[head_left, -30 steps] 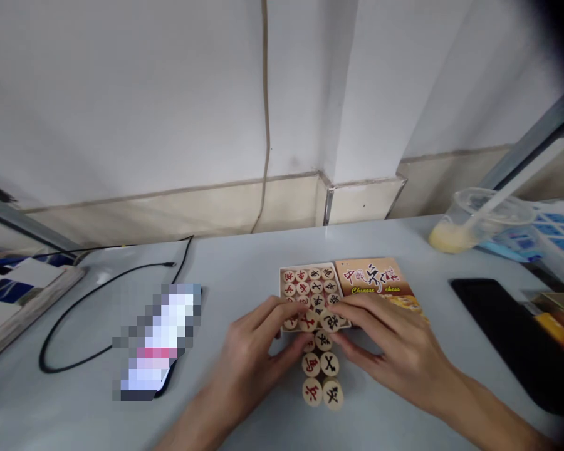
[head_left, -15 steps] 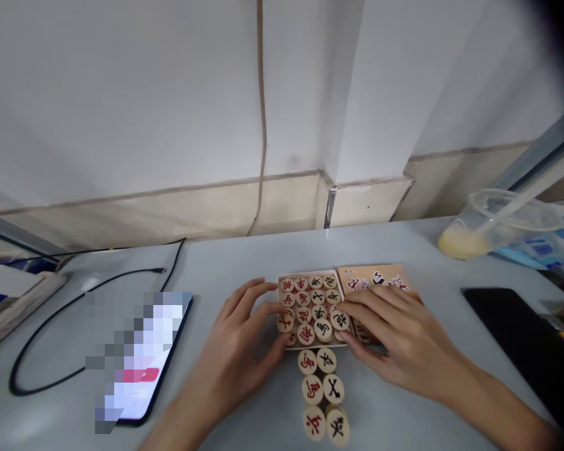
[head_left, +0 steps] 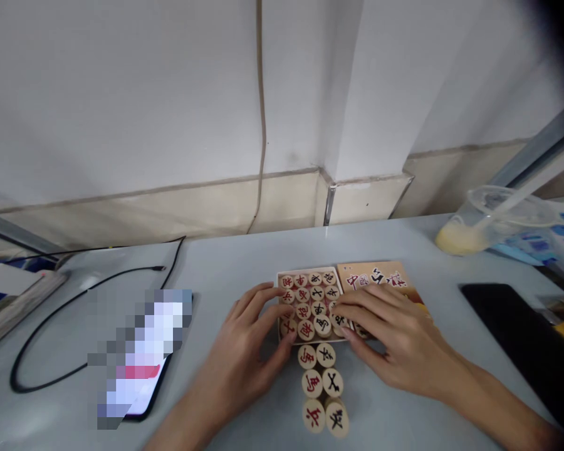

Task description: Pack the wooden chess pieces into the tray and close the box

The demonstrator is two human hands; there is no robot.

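You're at a personal desk [head_left: 235,263], home or office unclear, with a smartphone [head_left: 157,351], cable [head_left: 161,268], plastic drink cup [head_left: 460,235] and Chinese chess set [head_left: 323,325] on it.

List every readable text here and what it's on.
"馬", red: two loose pieces
"馬", black: a boxed piece
Likely "兵", red: nearest red-lettered piece
"中國": printed cover

Too small, blurred or covered to read surely: other pieces, the cover's remainder, pixelated phone, blue packaging.
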